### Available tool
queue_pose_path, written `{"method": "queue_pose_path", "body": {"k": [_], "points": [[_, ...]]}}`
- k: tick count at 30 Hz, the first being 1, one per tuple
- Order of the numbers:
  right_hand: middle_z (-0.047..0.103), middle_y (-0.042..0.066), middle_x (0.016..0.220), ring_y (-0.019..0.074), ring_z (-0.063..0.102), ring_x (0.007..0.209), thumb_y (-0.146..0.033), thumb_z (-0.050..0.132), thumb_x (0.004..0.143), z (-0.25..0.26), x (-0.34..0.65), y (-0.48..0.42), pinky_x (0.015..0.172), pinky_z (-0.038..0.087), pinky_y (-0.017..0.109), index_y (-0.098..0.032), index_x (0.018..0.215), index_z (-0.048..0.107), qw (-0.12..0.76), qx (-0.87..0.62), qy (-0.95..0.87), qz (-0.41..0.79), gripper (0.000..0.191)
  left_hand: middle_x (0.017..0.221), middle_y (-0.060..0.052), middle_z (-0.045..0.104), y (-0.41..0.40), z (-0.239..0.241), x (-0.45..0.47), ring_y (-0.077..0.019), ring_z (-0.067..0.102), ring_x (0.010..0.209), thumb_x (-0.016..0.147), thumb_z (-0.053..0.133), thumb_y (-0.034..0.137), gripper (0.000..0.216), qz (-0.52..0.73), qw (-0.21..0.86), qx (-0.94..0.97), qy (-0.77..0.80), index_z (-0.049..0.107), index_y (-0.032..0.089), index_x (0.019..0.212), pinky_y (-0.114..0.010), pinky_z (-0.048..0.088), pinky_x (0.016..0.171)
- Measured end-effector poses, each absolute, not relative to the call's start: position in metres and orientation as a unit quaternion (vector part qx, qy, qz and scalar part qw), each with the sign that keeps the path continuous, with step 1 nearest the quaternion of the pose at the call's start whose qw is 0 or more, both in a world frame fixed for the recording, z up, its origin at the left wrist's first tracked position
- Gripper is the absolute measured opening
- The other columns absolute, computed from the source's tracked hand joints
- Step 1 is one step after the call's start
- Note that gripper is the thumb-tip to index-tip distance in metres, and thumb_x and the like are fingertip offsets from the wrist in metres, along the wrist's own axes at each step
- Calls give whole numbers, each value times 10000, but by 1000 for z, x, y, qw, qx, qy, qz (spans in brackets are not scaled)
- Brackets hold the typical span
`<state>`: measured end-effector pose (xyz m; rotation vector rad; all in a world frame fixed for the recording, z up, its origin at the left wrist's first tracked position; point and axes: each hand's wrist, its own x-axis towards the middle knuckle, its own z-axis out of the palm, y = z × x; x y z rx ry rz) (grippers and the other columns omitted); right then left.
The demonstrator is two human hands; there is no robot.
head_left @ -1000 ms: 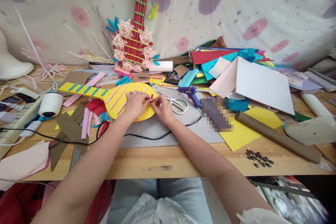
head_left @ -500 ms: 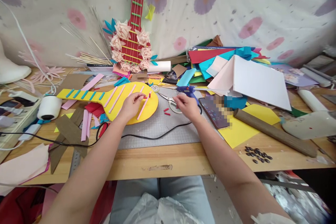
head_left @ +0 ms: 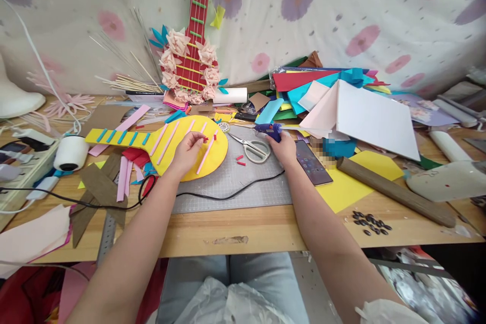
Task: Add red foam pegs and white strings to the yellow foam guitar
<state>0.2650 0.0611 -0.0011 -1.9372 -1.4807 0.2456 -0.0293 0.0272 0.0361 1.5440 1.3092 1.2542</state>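
A yellow foam guitar shape (head_left: 218,154) with pink strips and blue frets lies flat on a grey cutting mat (head_left: 231,185). My left hand (head_left: 187,149) rests on its round body, thumb and fingers pinched on a small red piece (head_left: 205,138). Over to the right, my right hand (head_left: 283,146) is wrapped round the blue glue gun (head_left: 269,129). Between the hands lie scissors (head_left: 252,148) and two more small red pieces (head_left: 240,160). The glue gun's black cord (head_left: 228,196) runs across the mat.
A phone (head_left: 313,163) lies just right of my right hand. A finished red guitar with paper flowers (head_left: 192,68) leans on the back cloth. Coloured sheets (head_left: 334,98), a brown roll (head_left: 397,191), dark seeds (head_left: 370,224), a white tape roll (head_left: 69,153) and foam scraps (head_left: 114,177) crowd the wooden table.
My right hand left the yellow guitar, travelled right past the scissors and closed on the blue glue gun. My left hand stayed on the guitar body.
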Motion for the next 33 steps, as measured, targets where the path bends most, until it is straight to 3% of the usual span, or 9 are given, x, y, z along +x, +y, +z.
{"method": "queue_pose_path", "body": {"k": [3, 5, 8, 11, 22, 33], "points": [[652, 110, 778, 230, 595, 729, -550, 592, 689, 8, 259, 54, 664, 442, 349, -135, 867, 604, 474, -692, -516, 174, 452, 907, -40, 620, 27, 34, -26, -158, 588, 909, 766, 507, 244, 125, 493, 373, 600, 508, 530, 190, 876, -325, 445, 871], [646, 72, 731, 160, 563, 589, -538, 619, 671, 17, 250, 45, 558, 431, 292, -152, 854, 591, 544, -605, -504, 291, 428, 913, -43, 622, 26, 31, -25, -160, 587, 914, 764, 514, 252, 131, 487, 367, 612, 504, 541, 185, 873, -320, 445, 869], [617, 27, 635, 89, 469, 444, -505, 660, 658, 26, 230, 29, 442, 359, 241, -159, 763, 591, 513, -488, -528, 470, 367, 920, -44, 619, 25, 26, -26, -162, 584, 908, 764, 524, 275, 145, 475, 350, 631, 504, 561, 181, 869, -314, 446, 852], [527, -26, 482, 70, 413, 396, -496, 683, 648, 26, 212, 17, 407, 307, 224, -160, 688, 577, 450, -446, -554, 539, 354, 907, -38, 619, 25, 22, -28, -161, 584, 879, 761, 535, 297, 169, 469, 332, 640, 511, 576, 181, 876, -308, 450, 824], [458, -41, 391, 61, 383, 378, -661, 603, 631, 22, 199, 12, 406, 309, 221, -173, 562, 491, 405, -474, -577, 527, 505, 886, -39, 648, 21, 23, -26, -166, 590, 839, 756, 539, 290, 156, 451, 297, 663, 519, 606, 187, 852, -303, 457, 780], [456, -37, 368, 60, 378, 357, -691, 590, 618, 22, 199, 12, 394, 320, 225, -181, 512, 465, 399, -484, -588, 510, 535, 885, -41, 653, 20, 26, -26, -167, 593, 832, 758, 538, 298, 164, 442, 286, 669, 524, 611, 185, 852, -300, 459, 771]]}}
